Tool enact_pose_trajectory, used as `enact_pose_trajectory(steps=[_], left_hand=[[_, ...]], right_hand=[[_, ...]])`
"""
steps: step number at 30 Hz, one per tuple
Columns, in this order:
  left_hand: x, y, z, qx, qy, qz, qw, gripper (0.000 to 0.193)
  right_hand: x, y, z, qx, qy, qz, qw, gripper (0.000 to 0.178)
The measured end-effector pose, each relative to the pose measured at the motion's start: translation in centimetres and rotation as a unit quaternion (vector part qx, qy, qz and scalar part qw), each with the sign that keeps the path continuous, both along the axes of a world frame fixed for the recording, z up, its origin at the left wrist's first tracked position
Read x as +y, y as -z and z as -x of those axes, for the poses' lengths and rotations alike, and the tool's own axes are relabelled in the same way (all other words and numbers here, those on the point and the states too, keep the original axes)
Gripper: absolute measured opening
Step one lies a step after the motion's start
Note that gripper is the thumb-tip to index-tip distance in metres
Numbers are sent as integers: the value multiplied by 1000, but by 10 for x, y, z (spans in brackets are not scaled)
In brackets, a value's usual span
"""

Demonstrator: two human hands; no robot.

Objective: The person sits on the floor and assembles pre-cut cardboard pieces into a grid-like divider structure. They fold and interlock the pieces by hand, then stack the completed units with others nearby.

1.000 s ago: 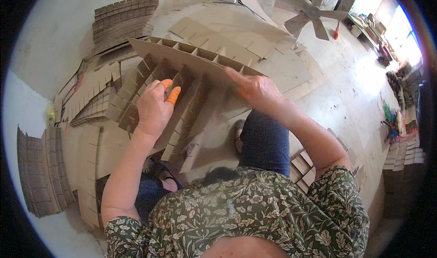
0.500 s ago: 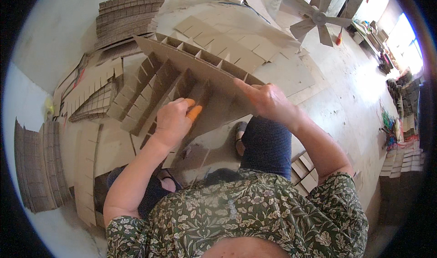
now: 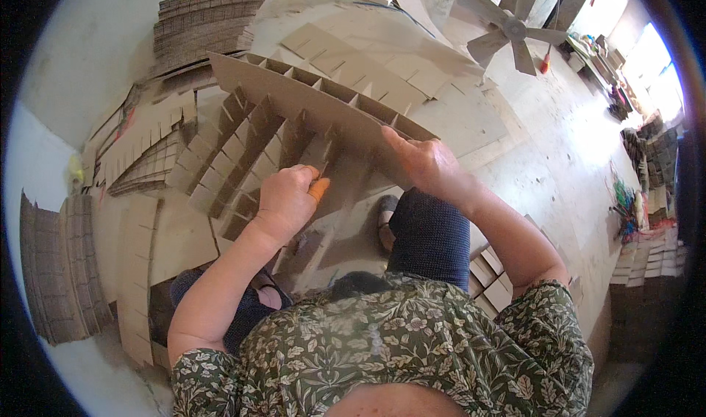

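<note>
A partly joined grid of brown cardboard dividers stands tilted before me. Its long slotted strip slants from the far left toward my right hand, which is closed on that strip's right end with the thumb along the near face. Several cross strips are slotted into it and reach toward the lower left. My left hand, with orange covers on two fingertips, pinches the edge of a thin cardboard strip at the near side of the grid. Its fingers partly hide that edge.
Slotted cardboard stacks lean at the back wall, with more stacks at the left. Flat slotted sheets lie beyond the grid. A standing fan is at the back right. Another cardboard grid lies beside my right leg.
The grid has tipped slightly, so more of its cross strips shows. My left hand has moved a little to the right, still pinching. My right hand keeps its hold.
</note>
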State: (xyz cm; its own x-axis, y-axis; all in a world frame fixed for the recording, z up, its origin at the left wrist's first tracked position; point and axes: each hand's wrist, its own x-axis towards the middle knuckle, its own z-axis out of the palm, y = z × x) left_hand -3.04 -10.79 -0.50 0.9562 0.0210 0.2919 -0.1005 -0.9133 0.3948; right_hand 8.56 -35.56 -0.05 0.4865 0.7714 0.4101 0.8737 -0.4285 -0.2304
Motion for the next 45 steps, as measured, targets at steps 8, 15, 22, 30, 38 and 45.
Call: enact_pose_trajectory(steps=[8, 15, 22, 30, 38, 45], left_hand=[[71, -25, -27, -170, -79, -9, 982, 19], [116, -11, -101, 5, -147, -90, 985, 35], [110, -8, -96, 38, -123, -66, 989, 40], [120, -17, -37, -56, -140, 78, 985, 38], [278, 45, 135, -153, -381, -88, 908, 40], [307, 83, 181, 203, -478, -150, 841, 54]], right_hand=[[33, -39, -5, -83, -53, -66, 993, 51], [102, -29, -30, -4, -49, 12, 999, 53], [97, -41, -23, 15, -20, 57, 998, 50], [120, -6, -37, -94, -18, 105, 990, 31], [112, 5, -59, -111, -31, 7, 993, 39], [104, 9, -75, -83, 1, -17, 996, 41]])
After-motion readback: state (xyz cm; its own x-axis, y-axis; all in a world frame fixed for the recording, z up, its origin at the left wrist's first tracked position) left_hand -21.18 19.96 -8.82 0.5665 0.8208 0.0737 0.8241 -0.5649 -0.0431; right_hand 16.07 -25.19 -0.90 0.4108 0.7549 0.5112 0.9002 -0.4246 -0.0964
